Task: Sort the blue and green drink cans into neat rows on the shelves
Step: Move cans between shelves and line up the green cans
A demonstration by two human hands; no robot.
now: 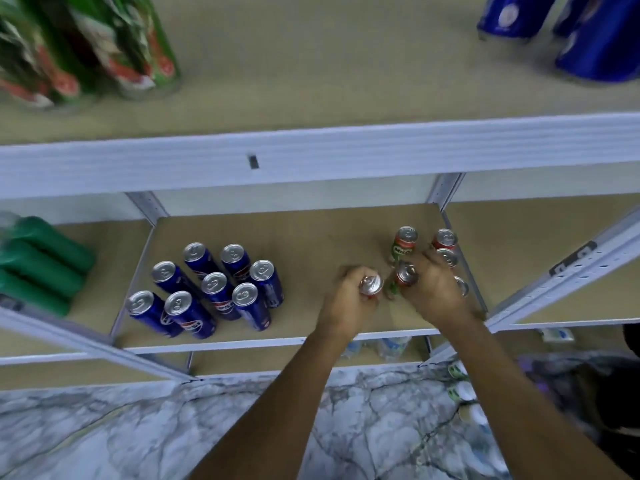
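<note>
**On the middle shelf: both hands on green cans**

On the far left of the lower level I note green packs (41, 258) lying on their sides. In the middle bay (311, 237), eight blue cans (207, 289) stand upright in a loose cluster at the left, rows uneven. Right of them, my left hand (349, 299) curls round a green can (371, 285), only its silver top showing. Just beside it, my right hand (433, 292) grips a second green can (406, 277) by its upper part; its lean is too blurred to call. Behind the right hand, more green cans (405, 242) stand upright by the bay's right post, partly hidden. On the upper shelf (311, 81), blurred green cans (86, 53) stand at left, blue ones (571, 29) at right. Marble floor (138, 427) below.
</note>
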